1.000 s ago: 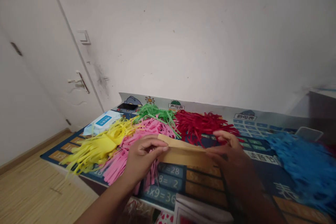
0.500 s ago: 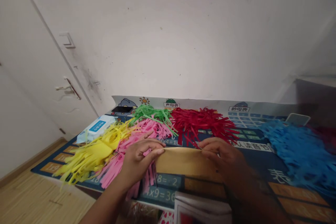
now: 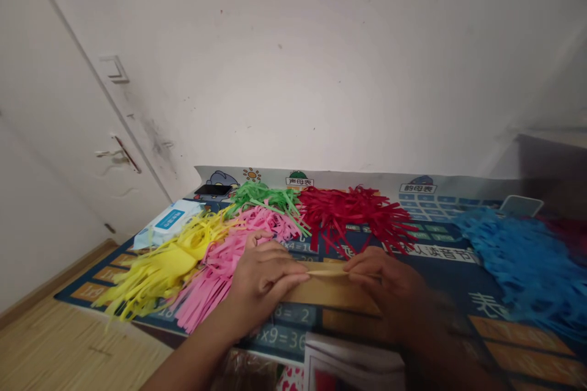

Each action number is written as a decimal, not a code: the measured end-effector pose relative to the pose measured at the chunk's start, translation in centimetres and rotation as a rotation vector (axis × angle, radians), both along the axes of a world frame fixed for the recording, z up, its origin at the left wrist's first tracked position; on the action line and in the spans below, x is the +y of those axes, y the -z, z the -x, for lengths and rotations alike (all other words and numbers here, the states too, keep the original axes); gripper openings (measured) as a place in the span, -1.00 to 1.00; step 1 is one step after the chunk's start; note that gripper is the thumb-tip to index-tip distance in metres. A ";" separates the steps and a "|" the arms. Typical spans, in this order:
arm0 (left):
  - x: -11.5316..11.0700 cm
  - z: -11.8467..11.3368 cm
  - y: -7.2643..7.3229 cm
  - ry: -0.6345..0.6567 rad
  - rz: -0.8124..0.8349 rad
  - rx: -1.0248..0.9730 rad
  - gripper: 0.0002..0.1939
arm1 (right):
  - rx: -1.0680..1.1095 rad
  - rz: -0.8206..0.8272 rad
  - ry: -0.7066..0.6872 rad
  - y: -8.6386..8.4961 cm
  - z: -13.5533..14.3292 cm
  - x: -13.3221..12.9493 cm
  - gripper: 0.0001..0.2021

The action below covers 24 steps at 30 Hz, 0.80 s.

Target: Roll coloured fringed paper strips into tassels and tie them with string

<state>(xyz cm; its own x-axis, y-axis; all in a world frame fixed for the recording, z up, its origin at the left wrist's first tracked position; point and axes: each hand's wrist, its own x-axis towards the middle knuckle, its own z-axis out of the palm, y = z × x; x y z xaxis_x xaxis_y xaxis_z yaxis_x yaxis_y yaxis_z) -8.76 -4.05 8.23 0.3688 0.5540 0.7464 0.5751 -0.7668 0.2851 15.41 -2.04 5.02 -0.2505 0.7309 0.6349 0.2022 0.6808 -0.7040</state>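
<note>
A golden-yellow sheet of paper (image 3: 323,293) is stretched between my hands above the printed chart. My left hand (image 3: 266,278) pinches its left part between thumb and fingers. On the other side, my right hand (image 3: 387,284) pinches the upper edge, partly in shadow. Along the top the sheet bends over into a narrow fold between the fingertips. Left of my left hand lie pink paper strips (image 3: 206,287) and yellow paper strips (image 3: 169,263). Red paper strips (image 3: 353,214) are spread just beyond my hands, beside green paper strips (image 3: 266,198).
Blue paper strips (image 3: 527,269) cover the right of the chart (image 3: 440,281). A pack of wipes (image 3: 169,223) and a dark phone (image 3: 213,190) lie at the left, a pale flat object (image 3: 521,205) at the right rear. A white wall (image 3: 321,73) stands behind.
My hands have come closer together and slightly lower. The sheet's top edge, nearly straight before, is now folded over between my fingertips.
</note>
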 end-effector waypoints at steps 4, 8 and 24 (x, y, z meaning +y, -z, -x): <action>-0.4 0.1 0.1 0.004 0.059 0.041 -0.85 | -0.174 -0.197 0.047 -0.8 -0.1 0.0 -0.92; -0.7 -0.3 0.1 -0.001 0.054 0.169 -0.86 | -0.487 -0.404 0.125 -2.3 0.7 -0.4 -0.98; -0.8 -1.0 -0.7 0.055 0.062 0.255 -0.87 | -0.468 -0.355 0.030 -2.2 1.0 -0.5 -0.90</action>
